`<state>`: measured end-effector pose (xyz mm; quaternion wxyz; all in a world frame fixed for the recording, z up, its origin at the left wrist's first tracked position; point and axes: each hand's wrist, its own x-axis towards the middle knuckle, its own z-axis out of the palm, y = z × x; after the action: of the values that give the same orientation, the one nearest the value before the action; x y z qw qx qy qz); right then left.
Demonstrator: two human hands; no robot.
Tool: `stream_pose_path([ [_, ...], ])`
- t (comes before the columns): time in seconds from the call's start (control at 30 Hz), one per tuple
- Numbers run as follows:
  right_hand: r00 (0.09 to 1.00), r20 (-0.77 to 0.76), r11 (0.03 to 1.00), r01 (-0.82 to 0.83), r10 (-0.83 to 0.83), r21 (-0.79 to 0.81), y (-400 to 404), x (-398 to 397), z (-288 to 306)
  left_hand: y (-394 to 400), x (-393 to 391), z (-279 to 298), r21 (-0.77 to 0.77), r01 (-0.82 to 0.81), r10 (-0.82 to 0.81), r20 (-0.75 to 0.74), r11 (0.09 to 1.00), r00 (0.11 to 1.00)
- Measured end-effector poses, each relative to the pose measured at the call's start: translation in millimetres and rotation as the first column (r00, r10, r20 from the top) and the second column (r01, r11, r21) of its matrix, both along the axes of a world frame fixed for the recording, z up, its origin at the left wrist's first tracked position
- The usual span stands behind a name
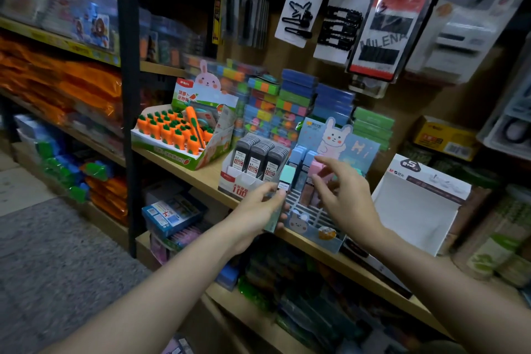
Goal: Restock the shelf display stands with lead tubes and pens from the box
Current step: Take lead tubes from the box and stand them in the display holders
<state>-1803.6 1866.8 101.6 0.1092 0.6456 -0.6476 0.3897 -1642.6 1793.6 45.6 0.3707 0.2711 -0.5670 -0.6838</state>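
The left hand [260,207] pinches 1 mint-capped lead tube [283,195] just left of the bunny display stand [317,210]. The right hand [343,190], fingers loosely spread and holding nothing, hovers above the stand's pastel tubes [313,181].

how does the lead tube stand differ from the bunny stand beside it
The lead tube stand is white with red print, its rows packed with dark tubes. The bunny stand is pale blue with a rabbit backboard, and its front grid slots are bare; pastel pieces sit behind. Both stand on the wooden shelf.
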Motion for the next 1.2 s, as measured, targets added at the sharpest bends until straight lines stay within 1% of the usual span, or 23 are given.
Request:
stream_pose_path([
  [0.07, 0.991, 0.111, 0.997, -0.08, 0.077, 0.024, 9.1, 11.1, -0.7, 3.1, -1.2, 0.5, -0.023, 0.051, -0.051, 0.007, 0.998, 0.999],
  [0.13, 0.97, 0.216, 0.991, -0.124, 0.11, 0.049, 13.5, 17.6, -0.4, 6.1, -3.3, -0.2, -0.054, 0.089, -0.088, 0.033, 0.995, 0.996],
  [0.3, 0.906, 0.413, 0.985, -0.142, 0.091, 0.094, 19.6, 2.5, 13.3, 12.1, -11.5, 2.7, -0.146, 0.158, -0.152, 0.05, 0.977, 0.987],
  [0.33, 0.895, 0.437, 0.982, -0.149, 0.087, 0.111, 22.5, -3.9, 17.3, 13.8, -13.9, 5.2, -0.203, 0.154, -0.136, 0.1, 0.967, 0.986],
  [0.37, 0.886, 0.456, 0.98, -0.158, 0.086, 0.122, 25.7, -11.6, 21.9, 15.9, -16.2, 7.9, -0.301, 0.133, -0.081, 0.179, 0.944, 0.98],
  [0.4, 0.878, 0.471, 0.979, -0.162, 0.088, 0.12, 29.3, -19.9, 27.3, 17.7, -18.5, 9.4, -0.42, 0.099, 0.013, 0.256, 0.902, 0.967],
  [0.43, 0.878, 0.472, 0.983, -0.148, 0.082, 0.105, 32.9, -28.9, 33.4, 19.2, -20.3, 9.6, -0.541, 0.063, 0.127, 0.307, 0.838, 0.943],
  [0.47, 0.89, 0.452, 0.99, -0.114, 0.065, 0.083, 36.8, -38.3, 39.9, 21.0, -20.8, 9.4, -0.643, 0.044, 0.229, 0.334, 0.765, 0.914],
  [0.53, 0.93, 0.368, 0.999, -0.023, 0.005, 0.046, 43.2, -55.9, 50.7, 23.0, -19.0, 6.3, -0.761, 0.07, 0.333, 0.363, 0.645, 0.87],
  [0.6, 0.967, 0.245, 0.997, 0.057, -0.066, 0.043, 46.3, -68.8, 53.7, 21.8, -17.0, -1.9, -0.787, 0.171, 0.37, 0.456, 0.593, 0.809],
  [0.67, 0.983, 0.152, 0.994, 0.095, -0.101, 0.045, 46.0, -73.3, 48.4, 20.1, -16.4, -11.8, -0.787, 0.288, 0.428, 0.557, 0.545, 0.712],
  [0.73, 0.991, 0.087, 0.994, 0.103, -0.105, 0.022, 42.0, -72.9, 39.7, 19.0, -16.5, -20.7, -0.803, 0.366, 0.489, 0.583, 0.471, 0.649],
  [0.77, 0.993, 0.057, 0.994, 0.106, -0.106, 0.01, 39.1, -72.4, 35.6, 18.6, -16.6, -23.9, -0.811, 0.381, 0.506, 0.578, 0.444, 0.641],
  [0.83, 0.994, 0.026, 0.995, 0.102, -0.102, 0.013, 33.5, -72.5, 28.6, 17.1, -16.0, -26.7, -0.821, 0.378, 0.515, 0.565, 0.427, 0.645],
  [0.97, 0.996, 0.024, 0.995, 0.084, -0.085, 0.055, 26.7, -75.1, 17.4, 14.8, -15.4, -28.0, -0.833, 0.371, 0.522, 0.548, 0.409, 0.654],
  [1.07, 0.997, 0.005, 0.993, 0.081, -0.082, 0.09, 24.6, -74.3, 13.4, 15.1, -16.4, -29.6, -0.838, 0.359, 0.518, 0.539, 0.412, 0.664],
  [1.2, 0.983, -0.102, 0.984, 0.163, -0.155, 0.066, 22.5, -70.9, 9.4, 14.3, -16.5, -31.0, -0.843, 0.352, 0.519, 0.53, 0.407, 0.671],
])
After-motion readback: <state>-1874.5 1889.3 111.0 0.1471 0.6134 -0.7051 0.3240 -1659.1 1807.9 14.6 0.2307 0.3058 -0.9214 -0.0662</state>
